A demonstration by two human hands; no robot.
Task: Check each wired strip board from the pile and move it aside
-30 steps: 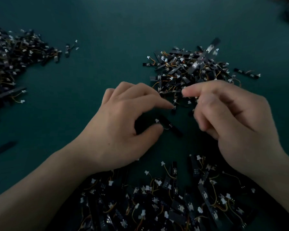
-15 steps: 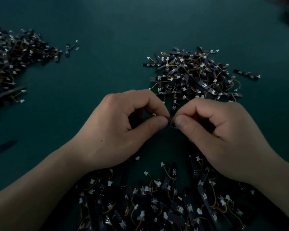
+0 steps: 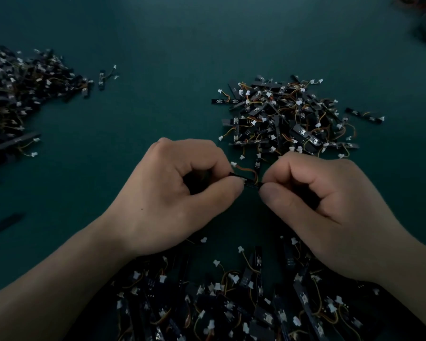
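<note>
Head view: left hand (image 3: 172,193) and right hand (image 3: 330,205), each grip pinched on one end of a wired strip board (image 3: 250,183) above the worktop (image 3: 158,70), appear mid-check. Next, likely, a release onto the heap (image 3: 288,119) just beyond that board. No container shows; the pile (image 3: 231,303) lies loose on its near side.

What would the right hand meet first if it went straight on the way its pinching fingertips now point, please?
Probably the left hand: the right hand points left along the strip board both hands pinch, with the left thumb tip just across it. One view cannot confirm depth.
</note>
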